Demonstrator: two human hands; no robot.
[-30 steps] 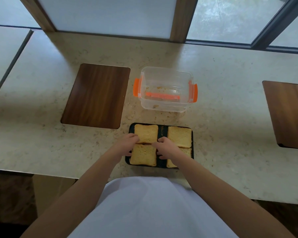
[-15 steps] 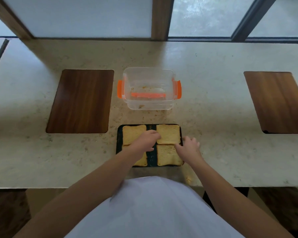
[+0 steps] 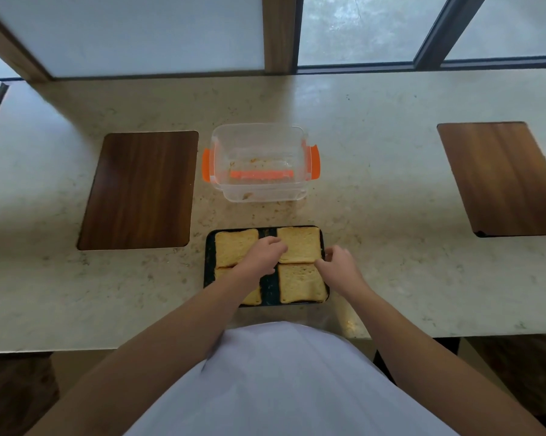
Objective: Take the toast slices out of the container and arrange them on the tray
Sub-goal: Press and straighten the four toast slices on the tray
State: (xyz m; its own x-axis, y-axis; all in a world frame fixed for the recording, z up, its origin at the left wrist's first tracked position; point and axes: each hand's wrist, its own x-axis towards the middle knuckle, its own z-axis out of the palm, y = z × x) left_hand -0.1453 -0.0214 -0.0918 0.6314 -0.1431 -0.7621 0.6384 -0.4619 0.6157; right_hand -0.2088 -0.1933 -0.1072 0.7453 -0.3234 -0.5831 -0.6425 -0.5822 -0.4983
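On the counter (image 3: pixel 375 158) near the front edge, dark tray (image 3: pixel 209 247) holds four toast slices in a two-by-two grid; clear container (image 3: pixel 259 143) with orange clips sits just behind it, no slices left inside, only crumbs. Left hand (image 3: pixel 262 258) reaches across the tray, fingers curled down on the left edge of the far-right slice (image 3: pixel 301 245); cannot tell if it pinches the slice or just presses it. Right hand (image 3: pixel 340 262) sits at the same slice's near-right corner by the tray rim, fingers bent, touching or nearly touching; real grip not visible. Far-left slice (image 3: pixel 233 247) lies just left of the left hand, near-right slice (image 3: pixel 300 286) just below both hands, near-left slice (image 3: pixel 254 297) mostly hidden under the left forearm. Looks like final straightening, task almost done. Risks: pushing the far-right slice from both sides could buckle or tear it, toast looks soft; a shove toward the right could ride it over the rim; the left forearm hangs over the near-left slice and could drag or crush it when pulled back. Two wooden boards (image 3: pixel 139 190) lie on either side, well apart, unused.
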